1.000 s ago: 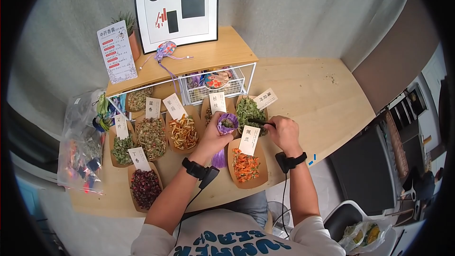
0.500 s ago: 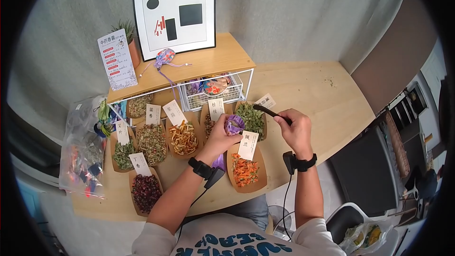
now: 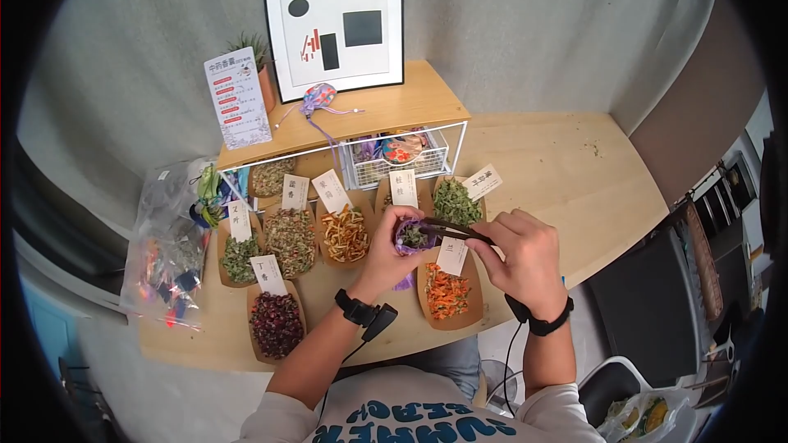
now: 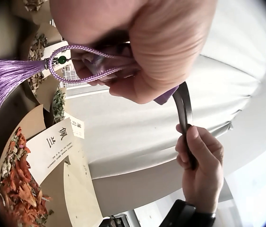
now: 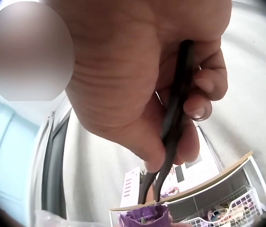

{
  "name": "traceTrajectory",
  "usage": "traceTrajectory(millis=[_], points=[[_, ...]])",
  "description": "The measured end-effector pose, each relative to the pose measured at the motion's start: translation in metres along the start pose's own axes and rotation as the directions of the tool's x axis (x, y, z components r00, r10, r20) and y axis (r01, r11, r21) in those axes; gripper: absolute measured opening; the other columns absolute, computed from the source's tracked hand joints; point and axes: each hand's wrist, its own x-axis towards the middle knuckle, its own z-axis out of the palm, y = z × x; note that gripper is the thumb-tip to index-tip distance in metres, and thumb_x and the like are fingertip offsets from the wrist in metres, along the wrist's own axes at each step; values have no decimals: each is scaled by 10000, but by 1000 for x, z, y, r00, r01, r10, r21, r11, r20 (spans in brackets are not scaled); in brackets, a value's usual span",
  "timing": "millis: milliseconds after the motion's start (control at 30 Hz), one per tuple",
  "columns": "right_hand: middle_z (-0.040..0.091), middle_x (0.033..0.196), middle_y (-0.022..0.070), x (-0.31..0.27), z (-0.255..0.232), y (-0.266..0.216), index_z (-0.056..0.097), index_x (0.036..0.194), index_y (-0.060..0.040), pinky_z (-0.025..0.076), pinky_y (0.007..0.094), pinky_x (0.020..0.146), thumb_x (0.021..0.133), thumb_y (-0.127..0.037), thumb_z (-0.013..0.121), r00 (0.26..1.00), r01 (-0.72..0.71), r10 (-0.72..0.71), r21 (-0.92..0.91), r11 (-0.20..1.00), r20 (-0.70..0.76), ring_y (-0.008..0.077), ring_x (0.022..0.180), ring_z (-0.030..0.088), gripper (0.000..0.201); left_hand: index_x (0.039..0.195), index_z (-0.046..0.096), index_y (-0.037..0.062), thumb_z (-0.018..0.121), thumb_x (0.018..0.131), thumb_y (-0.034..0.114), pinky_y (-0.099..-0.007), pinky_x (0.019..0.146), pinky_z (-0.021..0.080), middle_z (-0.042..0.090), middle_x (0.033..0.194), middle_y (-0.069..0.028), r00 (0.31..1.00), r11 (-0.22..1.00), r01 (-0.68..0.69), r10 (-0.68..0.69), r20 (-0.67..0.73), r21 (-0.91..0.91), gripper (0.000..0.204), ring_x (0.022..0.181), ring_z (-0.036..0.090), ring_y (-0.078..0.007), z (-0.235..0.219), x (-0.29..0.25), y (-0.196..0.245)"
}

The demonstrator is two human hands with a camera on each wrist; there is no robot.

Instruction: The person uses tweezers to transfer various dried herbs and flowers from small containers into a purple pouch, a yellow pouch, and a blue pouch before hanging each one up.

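Note:
The left hand (image 3: pixel 384 261) grips a small purple pouch (image 3: pixel 404 239) whose open mouth faces up, with dried green herbs inside. From the pouch hangs a purple tassel (image 4: pixel 11 84) on a looped cord with a green bead (image 4: pixel 62 60), seen in the left wrist view. Dark tweezers (image 3: pixel 456 230) are pinched in the right hand (image 3: pixel 525 261), their tips over the pouch's mouth. In the right wrist view the tips of the tweezers (image 5: pixel 157 182) stand just above the purple rim (image 5: pixel 144 215). Whether the tips hold any herb cannot be told.
Paper trays of orange petals (image 3: pixel 448 291), green leaves (image 3: pixel 457 202), dark red buds (image 3: pixel 277 324) and other dried herbs stand around the hands with labels. Behind them are a shelf (image 3: pixel 361 108) and a wire basket (image 3: pixel 398 166). A clear plastic bag (image 3: pixel 167 258) lies at the left.
The right hand first lifted the tweezers from the green-leaf tray, then brought them left to the pouch. The pouch's mouth has tilted up towards the head view. The head view has shifted slightly.

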Motion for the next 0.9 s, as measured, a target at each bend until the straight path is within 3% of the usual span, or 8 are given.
traceTrajectory(millis=[133, 233, 600, 667, 700, 767, 800, 900], points=[[651, 773, 61, -4, 12, -24, 727, 833, -69, 545, 411, 630, 814, -124, 817, 993, 81, -79, -19, 997, 89, 274, 736, 663, 107, 1308, 507, 84, 770, 775, -109, -347, 1107, 493, 587, 1378, -118, 993, 990, -117, 119, -23, 82, 625, 1266, 618, -210, -2, -17, 5], [633, 795, 53, -9, 26, -41, 686, 805, -72, 543, 402, 632, 778, -111, 788, 968, 195, -193, 1, 981, 158, 249, 759, 654, 112, 1308, 519, 85, 806, 776, -98, -346, 1109, 478, 579, 1384, -118, 997, 992, -80, 80, 4, 98, 632, 1278, 597, -205, -10, -38, 14], [646, 822, 43, -15, 30, -83, 720, 922, -66, 538, 409, 644, 846, -168, 832, 945, 210, -233, 121, 970, 229, 256, 773, 662, 170, 1386, 486, 94, 696, 804, -134, -340, 1113, 478, 570, 1409, -100, 991, 989, 74, -58, -121, 131, 660, 1285, 583, -188, -52, -118, 60], [713, 935, 78, -20, 28, -77, 743, 1033, -41, 564, 390, 698, 853, -101, 849, 980, 26, -89, 335, 942, 177, 272, 886, 706, 217, 1432, 456, 79, 685, 779, -116, -367, 1036, 540, 569, 1413, -88, 940, 965, 247, -260, -222, -83, 719, 1089, 645, -171, -63, -135, 68], [713, 935, 78, -21, 33, -76, 743, 1033, -41, 564, 390, 698, 853, -101, 849, 979, 36, -102, 342, 939, 178, 272, 886, 706, 217, 1432, 456, 79, 685, 779, -116, -367, 1036, 540, 569, 1413, -88, 938, 967, 243, -256, -235, -82, 719, 1089, 645, -171, -69, -141, 72], [756, 1081, 105, -26, 52, -72, 750, 1147, -21, 593, 358, 767, 846, -61, 878, 967, -176, 5, 654, 735, 255, 269, 990, 744, 329, 1471, 431, 86, 709, 844, -68, -362, 1004, 567, 525, 1519, -108, 938, 893, 282, -333, -93, -351, 702, 1195, 648, -208, -76, -149, 81], [756, 1081, 105, -26, 67, -77, 750, 1147, -21, 593, 358, 767, 846, -61, 878, 967, -179, 8, 654, 735, 255, 269, 990, 744, 329, 1483, 422, 89, 717, 866, -52, -361, 993, 576, 511, 1555, -115, 935, 850, 302, -352, -40, -433, 698, 1231, 649, -220, -77, -150, 86], [738, 1189, 116, -30, 109, -106, 743, 1211, -28, 545, 340, 712, 871, -80, 894, 982, -162, -16, 888, 431, 187, 175, 1042, 706, 375, 1549, 392, 38, 711, 834, -65, -466, 1018, 588, 586, 1437, -102, 924, 780, 344, -381, 39, -523, 790, 1114, 674, -201, -68, -153, 97]])
